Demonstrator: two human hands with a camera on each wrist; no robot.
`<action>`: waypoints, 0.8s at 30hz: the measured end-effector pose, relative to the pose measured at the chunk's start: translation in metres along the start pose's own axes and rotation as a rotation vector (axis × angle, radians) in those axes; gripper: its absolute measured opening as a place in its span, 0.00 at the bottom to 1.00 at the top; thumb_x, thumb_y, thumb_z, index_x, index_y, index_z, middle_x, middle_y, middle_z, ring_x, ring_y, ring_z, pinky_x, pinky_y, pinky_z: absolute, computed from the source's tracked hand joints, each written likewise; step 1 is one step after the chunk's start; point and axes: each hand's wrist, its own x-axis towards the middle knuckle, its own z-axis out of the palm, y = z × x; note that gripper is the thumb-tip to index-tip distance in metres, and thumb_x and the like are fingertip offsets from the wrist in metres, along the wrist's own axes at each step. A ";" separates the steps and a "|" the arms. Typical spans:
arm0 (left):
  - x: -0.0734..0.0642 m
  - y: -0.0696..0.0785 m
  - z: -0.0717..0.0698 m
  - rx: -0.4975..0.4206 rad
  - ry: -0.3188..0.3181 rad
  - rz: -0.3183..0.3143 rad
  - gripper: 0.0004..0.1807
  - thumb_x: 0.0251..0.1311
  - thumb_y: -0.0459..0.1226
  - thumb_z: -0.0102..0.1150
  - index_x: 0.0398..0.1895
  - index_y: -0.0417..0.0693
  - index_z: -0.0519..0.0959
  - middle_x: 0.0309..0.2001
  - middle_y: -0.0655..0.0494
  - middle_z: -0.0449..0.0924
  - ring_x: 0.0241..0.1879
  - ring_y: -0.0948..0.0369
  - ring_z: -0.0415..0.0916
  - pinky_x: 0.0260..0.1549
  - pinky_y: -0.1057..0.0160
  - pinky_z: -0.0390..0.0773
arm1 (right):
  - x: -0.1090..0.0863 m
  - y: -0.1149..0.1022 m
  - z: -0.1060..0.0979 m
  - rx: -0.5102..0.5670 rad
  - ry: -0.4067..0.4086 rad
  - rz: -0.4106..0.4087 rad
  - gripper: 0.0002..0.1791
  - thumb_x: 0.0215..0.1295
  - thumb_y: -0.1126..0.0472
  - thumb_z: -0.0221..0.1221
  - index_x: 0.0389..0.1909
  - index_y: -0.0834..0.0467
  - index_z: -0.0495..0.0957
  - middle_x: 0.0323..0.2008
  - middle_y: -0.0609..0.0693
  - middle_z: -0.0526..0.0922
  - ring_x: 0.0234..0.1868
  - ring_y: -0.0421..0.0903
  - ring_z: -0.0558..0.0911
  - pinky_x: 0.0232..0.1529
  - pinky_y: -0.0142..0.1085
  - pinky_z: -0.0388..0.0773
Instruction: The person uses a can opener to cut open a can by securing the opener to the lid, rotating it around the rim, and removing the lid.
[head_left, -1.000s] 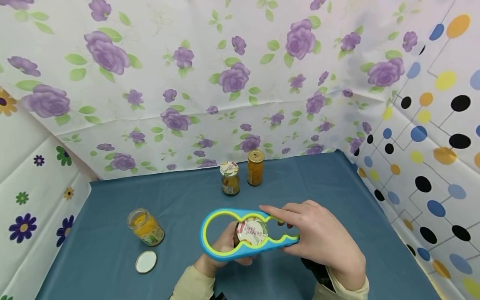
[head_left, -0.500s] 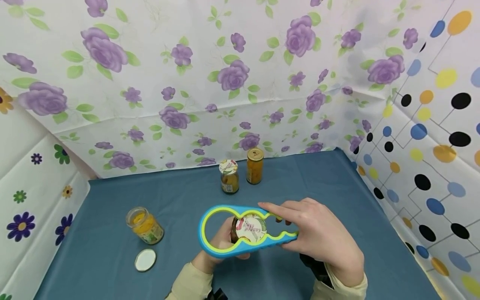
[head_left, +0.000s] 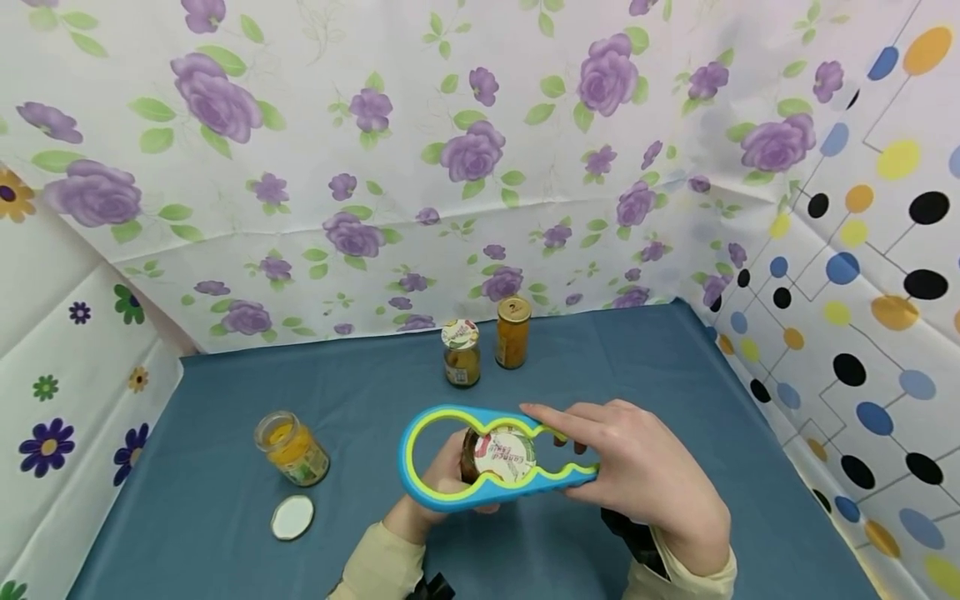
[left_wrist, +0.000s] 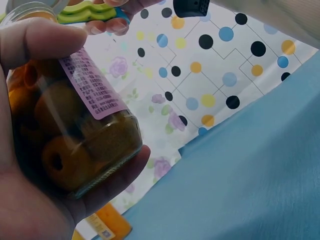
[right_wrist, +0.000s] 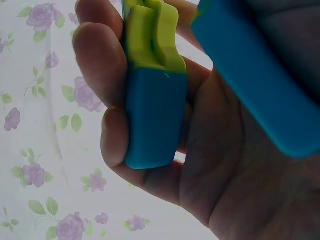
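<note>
Above the blue cloth-covered desk [head_left: 360, 392], my left grip [head_left: 447, 468] holds a clear-glass jar [left_wrist: 65, 135] of round brown pieces, presumably for steadiness, while my right grip [head_left: 637, 471] clasps a blue-and-lime plastic scalloped opener [head_left: 517, 492] around its white printed lid [head_left: 504, 456], apparently letting the curves bear on its rim.

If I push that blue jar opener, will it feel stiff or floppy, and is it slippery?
The jar opener is probably stiff, as it looks thick and unbent. It may flex inward if squeezed, since its handle ends stand apart. Its scalloped yellow-green lining looks rubbery, so it likely slips little.
</note>
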 end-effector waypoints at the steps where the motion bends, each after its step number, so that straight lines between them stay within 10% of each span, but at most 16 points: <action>1: 0.000 0.000 -0.001 0.008 -0.001 0.007 0.33 0.60 0.33 0.74 0.64 0.24 0.73 0.53 0.56 0.86 0.46 0.62 0.79 0.52 0.63 0.78 | 0.000 0.000 0.000 -0.001 0.000 -0.003 0.56 0.46 0.56 0.86 0.78 0.35 0.71 0.49 0.34 0.86 0.35 0.35 0.76 0.43 0.42 0.78; 14: 0.000 -0.008 -0.019 0.100 0.010 0.230 0.26 0.55 0.23 0.64 0.60 0.41 0.82 0.53 0.57 0.88 0.49 0.62 0.84 0.49 0.63 0.84 | 0.000 0.000 0.001 0.032 0.011 -0.019 0.55 0.47 0.57 0.85 0.78 0.37 0.72 0.44 0.30 0.84 0.33 0.31 0.75 0.40 0.40 0.76; 24: -0.033 -0.005 -0.039 0.250 0.308 -0.053 0.29 0.58 0.30 0.78 0.63 0.39 0.78 0.54 0.42 0.85 0.51 0.50 0.83 0.53 0.53 0.84 | 0.001 0.001 0.001 0.033 0.001 -0.010 0.54 0.48 0.56 0.85 0.78 0.37 0.71 0.41 0.29 0.83 0.32 0.28 0.73 0.39 0.39 0.75</action>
